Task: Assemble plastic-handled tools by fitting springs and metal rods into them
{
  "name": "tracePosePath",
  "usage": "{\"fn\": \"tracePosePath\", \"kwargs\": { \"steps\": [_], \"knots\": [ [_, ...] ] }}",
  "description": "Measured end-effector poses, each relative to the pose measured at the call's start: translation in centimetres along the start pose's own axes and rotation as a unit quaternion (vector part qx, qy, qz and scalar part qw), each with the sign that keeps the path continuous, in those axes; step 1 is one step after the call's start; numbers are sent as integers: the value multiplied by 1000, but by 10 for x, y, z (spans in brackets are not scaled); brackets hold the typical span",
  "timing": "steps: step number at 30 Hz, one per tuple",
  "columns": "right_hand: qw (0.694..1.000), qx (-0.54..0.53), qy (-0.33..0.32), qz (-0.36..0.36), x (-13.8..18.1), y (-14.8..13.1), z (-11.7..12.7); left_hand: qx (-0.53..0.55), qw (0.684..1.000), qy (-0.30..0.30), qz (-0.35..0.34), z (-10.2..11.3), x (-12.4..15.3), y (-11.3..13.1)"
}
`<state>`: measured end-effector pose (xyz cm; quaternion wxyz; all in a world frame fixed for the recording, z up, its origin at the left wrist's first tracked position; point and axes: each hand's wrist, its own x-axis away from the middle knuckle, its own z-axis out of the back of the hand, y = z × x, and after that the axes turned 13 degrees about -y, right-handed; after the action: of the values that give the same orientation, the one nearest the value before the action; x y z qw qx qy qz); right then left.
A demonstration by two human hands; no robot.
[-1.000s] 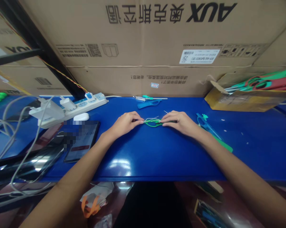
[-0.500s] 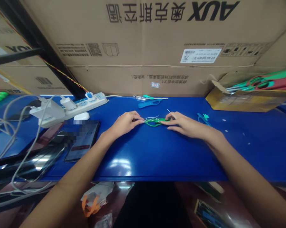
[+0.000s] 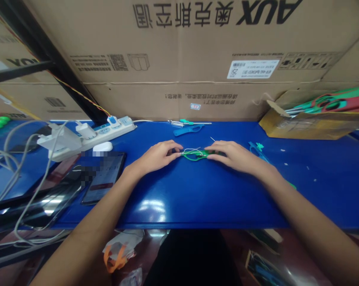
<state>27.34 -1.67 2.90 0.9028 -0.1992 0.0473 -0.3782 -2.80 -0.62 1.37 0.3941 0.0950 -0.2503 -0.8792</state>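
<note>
A small green plastic piece (image 3: 194,155) with a thin white wire looped over it lies on the blue table (image 3: 197,190) between my hands. My left hand (image 3: 160,155) pinches its left end, fingers closed on the wire. My right hand (image 3: 231,155) presses down on the right end of the green piece with fingers together. A short wire end sticks up just behind my right hand.
A white power strip (image 3: 86,133) with plugged chargers, a phone (image 3: 103,176) and cables lie at the left. A blue plastic piece (image 3: 187,129) lies behind my hands, another blue-green piece (image 3: 257,150) to the right. Cardboard boxes (image 3: 179,59) wall the back; an open box (image 3: 310,121) holds coloured parts.
My right hand has shifted slightly and flattened over the green piece's right end. My left hand keeps its pinch in the same place.
</note>
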Motion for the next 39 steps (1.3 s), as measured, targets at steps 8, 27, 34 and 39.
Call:
{"fn": "tracePosePath", "kwargs": {
  "steps": [8, 27, 34, 39],
  "knots": [
    [998, 26, 49, -7, -11, -9, -19, -126, 989, 78, -28, -17, -6, 18],
    [997, -38, 61, -29, -18, -10, -26, -338, 939, 1, 62, -26, -21, 58],
    [996, -53, 67, -25, -20, -10, -26, -344, 937, -8, 51, -28, -22, 57],
    [996, -62, 64, -27, -20, -10, -26, -296, 954, 7, 54, -24, -21, 51]
  ]
}}
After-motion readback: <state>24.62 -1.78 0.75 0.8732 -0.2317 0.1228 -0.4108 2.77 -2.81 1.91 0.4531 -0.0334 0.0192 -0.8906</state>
